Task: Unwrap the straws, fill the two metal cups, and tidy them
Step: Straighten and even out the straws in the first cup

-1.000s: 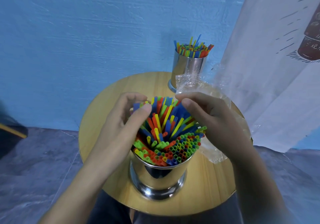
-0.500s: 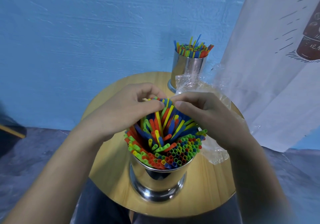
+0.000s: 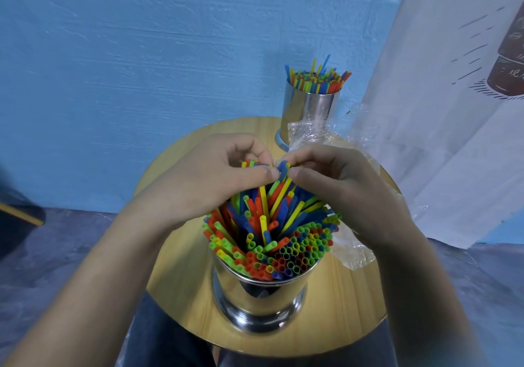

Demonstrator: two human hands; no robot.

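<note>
- You have probably finished the unwrapping: the clear wrapper (image 3: 353,253) lies crumpled on the round table (image 3: 346,310), to the right of the near cup and partly under your right wrist. I see no straws inside it.
- The far cup (image 3: 309,111) stands at the back edge of the table. The far straws (image 3: 317,79) fill it and stand mostly upright, though a few tips rise above the others.
- The near cup (image 3: 261,301) stands at the front of the table and is also full. No straw lies loose on the table, so I judge the filling of both cups as done.
- What is left is the tidying of the near cup. Its straws (image 3: 272,233) make a neat pack at the front right, but in the middle and on the left they lean and cross each other.
- Your left hand (image 3: 209,179) is over the back of this bundle, with thumb and fingers curled, and it pinches the tips of the leaning straws.
- Your right hand (image 3: 340,193) meets it from the other side, with thumb and forefinger narrow on a blue tip. The two thumbs nearly touch.
- In my judgement you are near the end: bring the leaning straws upright and level. Perhaps the wrapper should also go away.
</note>
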